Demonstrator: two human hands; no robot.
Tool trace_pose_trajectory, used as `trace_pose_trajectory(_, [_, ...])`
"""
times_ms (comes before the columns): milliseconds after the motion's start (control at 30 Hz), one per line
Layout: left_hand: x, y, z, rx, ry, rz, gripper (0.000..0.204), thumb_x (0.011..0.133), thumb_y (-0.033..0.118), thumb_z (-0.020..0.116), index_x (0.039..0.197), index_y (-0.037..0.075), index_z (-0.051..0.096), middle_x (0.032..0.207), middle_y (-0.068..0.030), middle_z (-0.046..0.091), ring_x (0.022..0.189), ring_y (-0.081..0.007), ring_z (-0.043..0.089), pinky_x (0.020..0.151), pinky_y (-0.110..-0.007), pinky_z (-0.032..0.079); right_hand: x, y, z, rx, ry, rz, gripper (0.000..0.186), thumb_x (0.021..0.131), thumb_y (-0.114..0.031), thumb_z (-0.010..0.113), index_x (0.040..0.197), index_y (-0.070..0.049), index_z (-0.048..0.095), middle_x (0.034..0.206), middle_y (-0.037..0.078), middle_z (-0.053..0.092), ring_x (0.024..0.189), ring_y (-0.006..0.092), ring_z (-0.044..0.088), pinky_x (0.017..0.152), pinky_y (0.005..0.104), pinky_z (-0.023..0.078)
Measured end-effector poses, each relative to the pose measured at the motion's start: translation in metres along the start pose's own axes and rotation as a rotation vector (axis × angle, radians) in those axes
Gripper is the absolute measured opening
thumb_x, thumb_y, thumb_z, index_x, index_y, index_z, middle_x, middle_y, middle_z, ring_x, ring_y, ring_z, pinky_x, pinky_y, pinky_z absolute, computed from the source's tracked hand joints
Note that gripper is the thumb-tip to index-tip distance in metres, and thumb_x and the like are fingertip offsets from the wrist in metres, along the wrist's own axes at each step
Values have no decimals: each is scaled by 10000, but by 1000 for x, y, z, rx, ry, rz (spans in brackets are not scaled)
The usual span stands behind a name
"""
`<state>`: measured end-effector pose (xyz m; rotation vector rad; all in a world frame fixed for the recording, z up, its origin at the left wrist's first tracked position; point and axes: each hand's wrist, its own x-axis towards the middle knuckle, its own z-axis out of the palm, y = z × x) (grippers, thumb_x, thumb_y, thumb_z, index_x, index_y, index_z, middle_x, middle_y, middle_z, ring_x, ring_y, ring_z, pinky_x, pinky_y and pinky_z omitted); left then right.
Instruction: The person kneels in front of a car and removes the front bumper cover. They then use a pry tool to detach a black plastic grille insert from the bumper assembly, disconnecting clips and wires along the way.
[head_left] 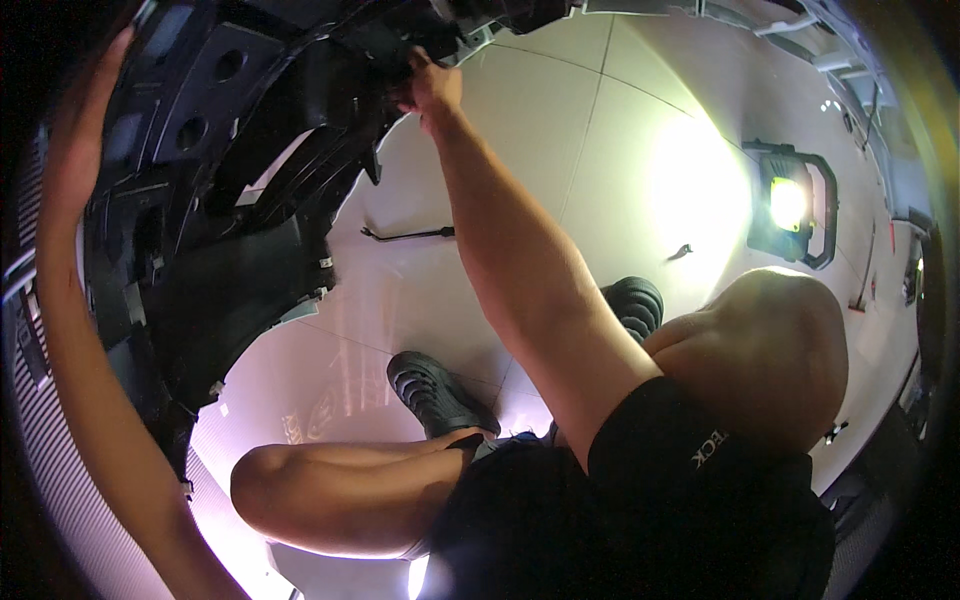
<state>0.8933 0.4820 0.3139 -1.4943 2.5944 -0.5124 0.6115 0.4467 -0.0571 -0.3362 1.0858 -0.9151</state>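
Observation:
A large black moulded plastic part [215, 290], which looks like the inner side of a car bumper, stands at the left with round holes, ribs and small clips along its edge. My right hand [435, 90] reaches far forward to this part's upper right end. Its fingers are curled at the dark plastic, and their tips are hidden. Along the outer left side of the part lies my left hand [85, 130], seen edge-on, one finger stretched out against the plastic. Its other fingers cannot be made out.
A thin dark bar-shaped tool [408, 234] with a bent end lies on the pale tiled floor [530, 130], partly behind my right forearm. A small dark piece [681, 250] lies farther right. A lit work lamp [770, 240] glares at the right. Light-coloured frame parts [800, 30] curve along the upper right.

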Motion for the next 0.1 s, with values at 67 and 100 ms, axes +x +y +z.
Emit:
trace_pose_trajectory(67, [1, 6, 1, -24, -11, -123, 499, 1123, 365, 299, 1597, 212, 340, 1628, -81, 367, 1514, -237, 316, 1271, -392, 194, 2, 1, 2, 94, -22, -57, 411, 1017, -414, 579, 1114, -16, 606, 828, 103, 669, 600, 250, 651, 513, 367, 530])
trace_pose_trajectory(100, [-3, 8, -4, -17, -7, -131, 499, 1123, 365, 299, 1597, 212, 340, 1628, -81, 367, 1514, -237, 316, 1271, -392, 194, 3, 4, 6, 23, 21, -49, 411, 1017, -414, 579, 1114, -16, 606, 828, 103, 669, 600, 250, 651, 513, 367, 530])
